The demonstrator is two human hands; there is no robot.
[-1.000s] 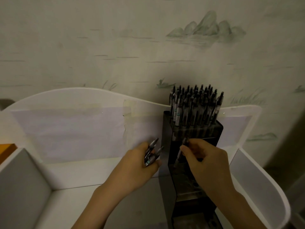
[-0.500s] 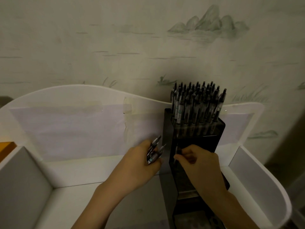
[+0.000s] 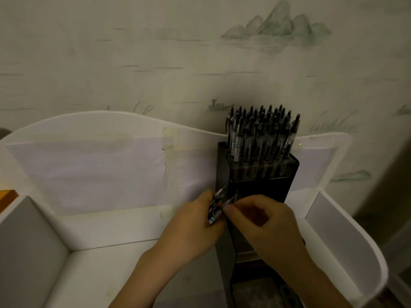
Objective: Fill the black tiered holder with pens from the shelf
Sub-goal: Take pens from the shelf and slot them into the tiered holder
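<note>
The black tiered holder [image 3: 222,170] stands on the white shelf, right of centre. Its top tier is packed with several upright dark pens [image 3: 260,136]. The lower tiers are dark and partly hidden by my right hand. My left hand [image 3: 191,227] grips a small bundle of pens [image 3: 216,206] just left of the holder, their tips pointing up and right. My right hand [image 3: 262,223] is in front of the holder's second tier, with its thumb and fingertips pinching the end of one pen in that bundle.
The white shelf [image 3: 111,230] has a curved back panel with taped paper [image 3: 89,174], a grey divider [image 3: 29,245] at the left and a rounded side wall [image 3: 355,241] at the right. A painted wall rises behind. An orange edge [image 3: 6,195] shows far left.
My right hand has left the holder's second tier, where it held a pen, and moved left to the bundle in my left hand. The left hand has stayed almost still.
</note>
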